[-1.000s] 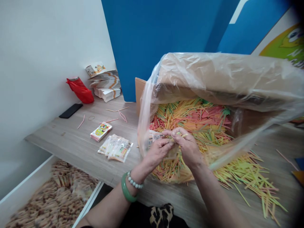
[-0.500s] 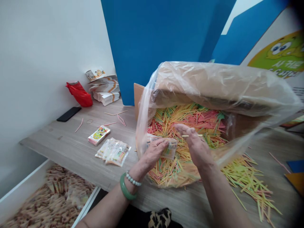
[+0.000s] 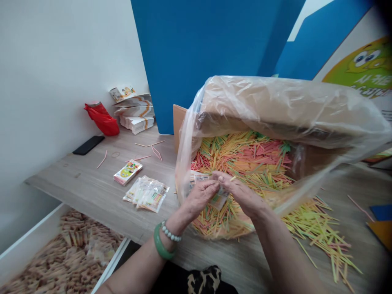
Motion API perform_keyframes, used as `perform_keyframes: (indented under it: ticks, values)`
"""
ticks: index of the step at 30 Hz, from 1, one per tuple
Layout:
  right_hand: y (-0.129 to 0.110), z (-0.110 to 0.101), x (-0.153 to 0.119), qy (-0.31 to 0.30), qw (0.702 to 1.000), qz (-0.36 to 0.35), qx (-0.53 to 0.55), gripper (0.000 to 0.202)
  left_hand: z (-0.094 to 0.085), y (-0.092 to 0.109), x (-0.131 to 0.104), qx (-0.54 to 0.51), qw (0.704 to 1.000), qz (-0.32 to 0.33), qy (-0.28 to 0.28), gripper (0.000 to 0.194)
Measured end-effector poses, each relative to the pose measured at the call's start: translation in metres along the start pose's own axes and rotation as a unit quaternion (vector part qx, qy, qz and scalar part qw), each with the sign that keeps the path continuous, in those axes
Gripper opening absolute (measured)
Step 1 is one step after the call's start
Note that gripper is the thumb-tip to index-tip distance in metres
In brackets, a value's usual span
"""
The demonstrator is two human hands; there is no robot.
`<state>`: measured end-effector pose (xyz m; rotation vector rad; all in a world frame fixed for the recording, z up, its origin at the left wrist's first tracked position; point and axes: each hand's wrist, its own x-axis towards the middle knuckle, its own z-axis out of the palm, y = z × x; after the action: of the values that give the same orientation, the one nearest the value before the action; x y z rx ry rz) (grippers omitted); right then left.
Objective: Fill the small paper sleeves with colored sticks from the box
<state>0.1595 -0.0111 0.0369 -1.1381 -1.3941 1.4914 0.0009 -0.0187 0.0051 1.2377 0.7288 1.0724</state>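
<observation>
While half a second ago the right hand [image 3: 245, 198] hovered apart with one stick, it's now back at the small packet [image 3: 219, 199] pinched in the left hand [image 3: 199, 196], just over the box of sticks [image 3: 245, 157], so feeding looks underway.

A pale grey wood-grain table [image 3: 92, 192] carries a plastic-lined cardboard box of coloured sticks [image 3: 275, 122]. Left of the box lie clear filled packets [image 3: 147, 194] and a printed card pack [image 3: 128, 172]. Further left lie a black phone [image 3: 88, 145], a red bag [image 3: 102, 119] and stacked paper sleeves [image 3: 134, 112]. Loose sticks [image 3: 321, 232] lie to the box's right.
</observation>
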Motion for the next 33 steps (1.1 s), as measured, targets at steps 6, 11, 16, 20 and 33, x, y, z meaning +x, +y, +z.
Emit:
perform_keyframes:
  ticks: [6, 11, 16, 20, 33]
  values:
    - [-0.002, 0.004, -0.002, 0.061, 0.993, -0.053, 0.082, 0.045, -0.002, -0.002, -0.001, -0.038, 0.999, -0.039, 0.005, 0.042]
    - [-0.005, 0.003, -0.004, 0.078, 0.993, -0.084, 0.031, 0.034, -0.003, 0.004, -0.001, -0.008, 0.999, -0.029, 0.011, 0.045]
    - [-0.011, 0.007, -0.005, 0.089, 0.990, -0.111, -0.006, 0.033, -0.001, 0.011, -0.005, 0.048, 0.998, -0.035, -0.001, 0.047]
    - [-0.013, 0.006, -0.005, 0.058, 0.996, -0.046, -0.047, 0.039, -0.003, 0.008, -0.008, 0.032, 0.999, -0.033, -0.008, 0.046]
    - [-0.014, 0.011, -0.007, -0.041, 0.998, -0.014, -0.055, 0.051, -0.010, 0.001, -0.011, -0.004, 1.000, -0.019, -0.020, 0.047]
